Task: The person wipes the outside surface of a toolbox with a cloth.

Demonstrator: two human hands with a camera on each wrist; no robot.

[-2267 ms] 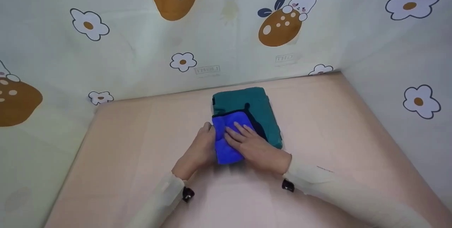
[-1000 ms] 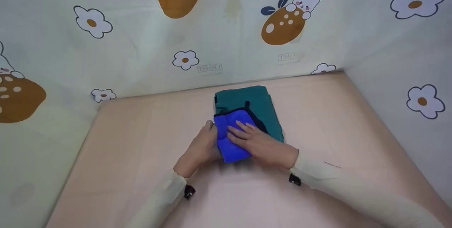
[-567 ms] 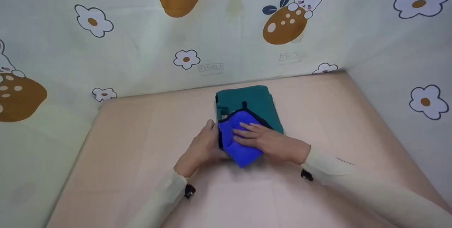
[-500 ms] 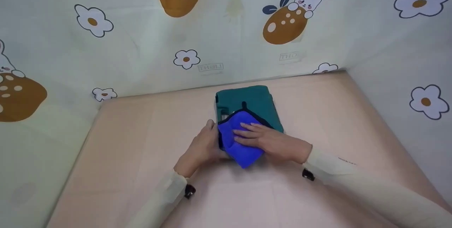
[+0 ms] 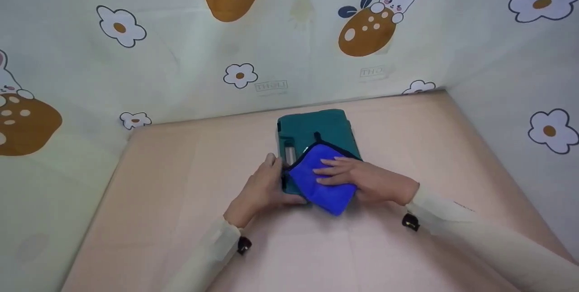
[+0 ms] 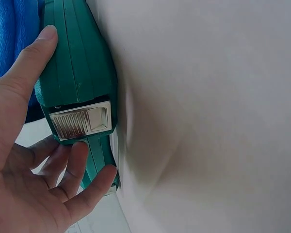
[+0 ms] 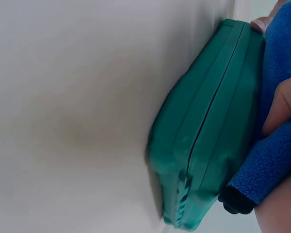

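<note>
A green hard plastic carrying case [image 5: 312, 124] lies flat on the table. A blue fleece cloth [image 5: 330, 199] with black edging and a small black loop covers its near right part. My left hand [image 5: 262, 186] grips the near left corner of the case. In the left wrist view, the thumb lies along the case's side and the fingers curl by a metal latch [image 6: 80, 121]. My right hand [image 5: 362, 178] presses the cloth onto the case with its fingers extended; in the right wrist view, cloth folds lie on both sides of the thumb [image 7: 283, 104].
The table [image 5: 181, 183] has a pale pink-beige cover. A patterned sheet [image 5: 181, 66] with flowers, rabbits and brown strawberries forms walls at the back and both sides. The case stands close to the back wall. Each wrist wears a small black camera [image 5: 410, 222].
My right hand has moved right and turned the cloth with it, baring the slot at the case's left side. My left hand stays at the case's corner, its thumb now showing at the near edge.
</note>
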